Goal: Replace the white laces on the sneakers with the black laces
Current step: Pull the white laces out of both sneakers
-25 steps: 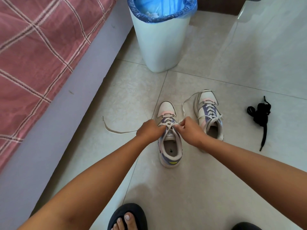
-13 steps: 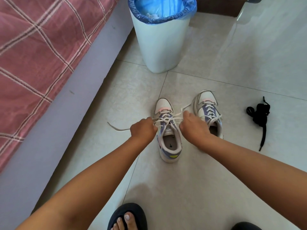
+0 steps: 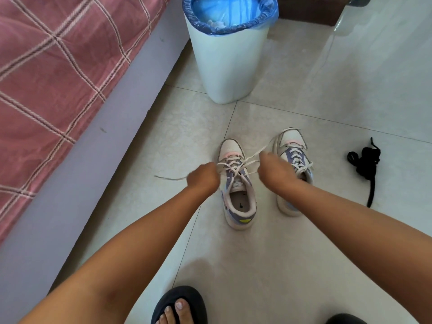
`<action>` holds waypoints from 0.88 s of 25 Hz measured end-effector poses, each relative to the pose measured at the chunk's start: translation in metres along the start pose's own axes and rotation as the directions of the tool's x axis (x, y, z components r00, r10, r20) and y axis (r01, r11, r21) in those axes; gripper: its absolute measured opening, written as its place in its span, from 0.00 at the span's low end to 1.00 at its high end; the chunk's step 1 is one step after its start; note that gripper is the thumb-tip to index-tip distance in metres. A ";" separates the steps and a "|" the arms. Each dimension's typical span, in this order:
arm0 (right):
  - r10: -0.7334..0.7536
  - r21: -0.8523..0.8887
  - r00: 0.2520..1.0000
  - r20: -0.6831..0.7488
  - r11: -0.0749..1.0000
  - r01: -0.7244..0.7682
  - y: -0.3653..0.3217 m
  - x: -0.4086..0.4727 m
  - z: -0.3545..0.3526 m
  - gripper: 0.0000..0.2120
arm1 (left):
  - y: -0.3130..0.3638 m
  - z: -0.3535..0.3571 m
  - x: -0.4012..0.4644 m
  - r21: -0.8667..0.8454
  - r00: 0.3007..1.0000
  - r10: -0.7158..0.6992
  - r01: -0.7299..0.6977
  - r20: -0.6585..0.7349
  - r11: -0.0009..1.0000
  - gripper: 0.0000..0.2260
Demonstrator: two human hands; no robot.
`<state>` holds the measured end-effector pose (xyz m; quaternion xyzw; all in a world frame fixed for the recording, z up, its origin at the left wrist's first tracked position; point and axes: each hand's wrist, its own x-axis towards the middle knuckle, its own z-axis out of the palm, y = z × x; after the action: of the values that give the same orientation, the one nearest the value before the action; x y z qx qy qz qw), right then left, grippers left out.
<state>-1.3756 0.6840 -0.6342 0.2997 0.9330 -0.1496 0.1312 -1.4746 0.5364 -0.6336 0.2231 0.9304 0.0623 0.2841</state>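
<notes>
White lace [image 3: 236, 168] stretches between left hand [image 3: 203, 177] and right hand [image 3: 273, 170], both gripping it.

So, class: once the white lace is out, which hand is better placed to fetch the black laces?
Right. The black laces lie on the floor beyond the right hand; the left hand is across both sneakers.

Both hands [image 3: 203, 177] [image 3: 274, 170] grip the left sneaker's [image 3: 238, 195] white lace [image 3: 236, 165].

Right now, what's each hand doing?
Left hand: gripping the white lace of the nearer sneaker.
Right hand: gripping the same lace.
</notes>
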 end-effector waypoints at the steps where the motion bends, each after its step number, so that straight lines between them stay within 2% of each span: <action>1: -0.078 -0.242 0.995 -0.062 0.968 0.061 0.008 0.000 -0.005 0.10 | -0.011 -0.004 0.000 0.268 0.995 0.078 -0.059 -0.062 0.962 0.08; 2: -0.147 -0.407 0.984 -0.100 0.908 0.094 0.016 0.001 -0.010 0.12 | -0.020 -0.007 0.001 0.453 0.986 0.142 -0.087 -0.089 0.887 0.09; 3: -0.198 -0.506 0.972 -0.130 0.856 0.107 0.022 0.001 -0.013 0.12 | -0.028 -0.008 0.001 0.537 0.979 0.173 -0.090 -0.106 0.838 0.09; 4: -0.190 -0.525 0.974 -0.121 0.845 0.100 0.024 -0.002 -0.015 0.12 | -0.031 -0.007 0.001 0.521 0.985 0.137 -0.062 -0.106 0.851 0.07; 5: -0.136 -0.448 0.984 -0.118 0.891 0.069 0.024 -0.003 -0.016 0.11 | -0.031 -0.006 0.001 0.369 0.995 0.042 -0.007 -0.086 0.930 0.06; 6: -0.044 -0.262 0.991 -0.129 0.965 0.009 0.018 -0.004 -0.015 0.10 | -0.025 -0.007 0.000 0.096 0.995 -0.096 0.096 -0.004 0.991 0.09; 7: 0.099 0.004 0.993 -0.069 0.995 -0.099 0.010 -0.006 -0.014 0.11 | -0.017 -0.007 -0.001 -0.216 0.966 -0.201 0.234 0.164 0.948 0.13; 8: 0.228 0.317 0.970 0.083 0.917 -0.243 0.003 -0.007 -0.014 0.13 | -0.007 -0.008 -0.002 -0.452 0.910 -0.226 0.374 0.348 0.810 0.16; 9: 0.302 0.565 0.916 0.266 0.721 -0.401 -0.005 -0.008 -0.015 0.15 | 0.002 -0.010 -0.005 -0.554 0.857 -0.208 0.471 0.472 0.686 0.17; 10: 0.318 0.687 0.842 0.436 0.487 -0.539 -0.012 -0.009 -0.015 0.15 | 0.010 -0.008 -0.005 -0.598 0.827 -0.189 0.522 0.529 0.608 0.17; 11: 0.308 0.706 0.777 0.549 0.328 -0.628 -0.017 -0.010 -0.012 0.15 | 0.016 -0.007 -0.005 -0.623 0.821 -0.182 0.537 0.542 0.568 0.16; 12: 0.306 0.687 0.738 0.601 0.274 -0.673 -0.019 -0.009 -0.008 0.15 | 0.022 -0.006 -0.005 -0.647 0.830 -0.193 0.534 0.523 0.544 0.14; 14: 0.332 0.664 0.725 0.604 0.294 -0.688 -0.025 -0.007 -0.005 0.13 | 0.030 -0.001 0.000 -0.702 0.867 -0.228 0.493 0.442 0.514 0.09; 16: 0.377 0.732 0.769 0.517 0.271 -0.625 -0.028 -0.004 -0.004 0.08 | 0.032 0.002 0.003 -0.717 0.901 -0.242 0.433 0.360 0.546 0.07; 18: 0.397 0.800 0.817 0.419 0.264 -0.539 -0.028 -0.001 -0.005 0.14 | 0.031 0.005 0.005 -0.700 0.942 -0.212 0.335 0.260 0.631 0.10; 20: 0.400 0.811 0.842 0.362 0.311 -0.496 -0.024 -0.001 -0.005 0.20 | 0.028 0.007 0.006 -0.602 0.981 -0.130 0.191 0.145 0.775 0.12; 21: 0.405 0.784 0.863 0.302 0.409 -0.467 -0.020 -0.002 -0.005 0.19 | 0.024 0.007 0.007 -0.485 0.993 -0.085 0.114 0.081 0.867 0.12; 22: 0.386 0.680 0.906 0.176 0.617 -0.395 -0.015 -0.002 -0.007 0.16 | 0.018 0.006 0.009 -0.325 0.998 -0.055 0.057 0.016 0.944 0.11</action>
<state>-1.3842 0.6745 -0.6241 0.5210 0.7164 -0.4621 0.0424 -1.4703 0.5567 -0.6387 0.1469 0.9123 0.2060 0.3219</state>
